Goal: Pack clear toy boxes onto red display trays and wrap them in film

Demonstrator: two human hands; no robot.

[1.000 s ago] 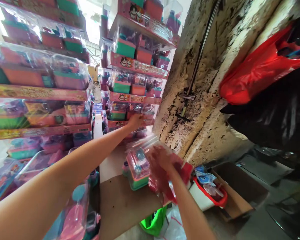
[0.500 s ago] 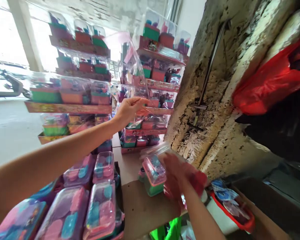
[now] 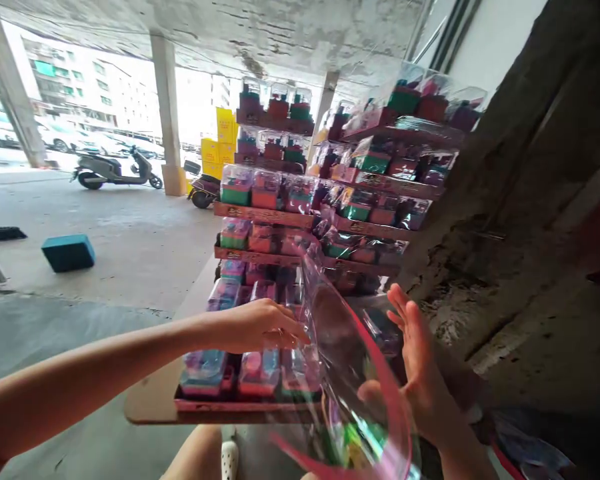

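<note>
A clear plastic bag (image 3: 337, 327) with pink edges hangs in front of me, partly blurred. My left hand (image 3: 273, 325) pinches its left side between closed fingers. At the bag's right side my right hand (image 3: 420, 367) is open, fingers spread and pointing up, with the thumb behind the clear film. Beneath my left arm, a tray (image 3: 245, 405) on the table holds several clear-lidded plastic boxes (image 3: 257, 373) in pink, blue and purple. The bag hides the right end of this tray.
Tall stacks of trays with wrapped boxes (image 3: 267, 193) stand behind the table (image 3: 153, 400). A rough wall (image 3: 460, 267) rises close on the right. On the floor at left are a teal block (image 3: 69, 253) and a scooter (image 3: 117, 170); yellow cartons (image 3: 217, 150) stand farther back.
The view has swung left. My left hand has brought the clear bag down and nearer. My right hand, blurred beside a box with red material before, is now raised and spread at the bag.
</note>
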